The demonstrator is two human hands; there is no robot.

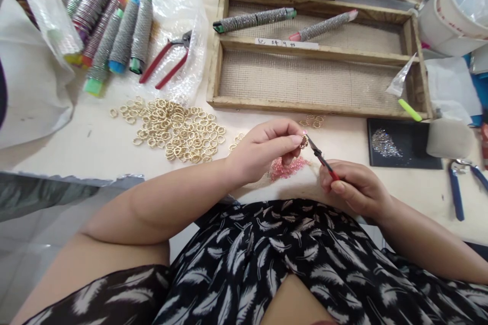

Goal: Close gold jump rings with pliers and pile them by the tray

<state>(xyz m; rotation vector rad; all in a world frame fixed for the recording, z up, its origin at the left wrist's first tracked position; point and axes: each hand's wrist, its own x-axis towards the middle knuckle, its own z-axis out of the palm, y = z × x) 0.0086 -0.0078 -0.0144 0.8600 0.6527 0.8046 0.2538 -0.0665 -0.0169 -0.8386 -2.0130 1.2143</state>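
Observation:
Between thumb and fingers, my left hand [269, 144] pinches a small gold ring [304, 141] with a tiny pink stone at its top. My right hand [358, 188] is wrapped round red-handled pliers [320, 156], whose narrow dark jaws reach the ring beside the pink stone. Whether the jaws grip the stone is too small to tell. Below my left hand lies a heap of small pink stones [287, 167]. A large pile of gold rings [179, 129] spreads to the left, and a few more rings [313, 121] lie just beyond my fingertips.
A wooden tray with two mesh compartments [320, 107] stands behind my hands, holding two ring-wrapped sticks. Several wrapped sticks [125, 30] and red-handled cutters [168, 58] lie back left. At right are a black pad [415, 157] with clear stones, blue-handled pliers [456, 193] and white buckets [453, 15].

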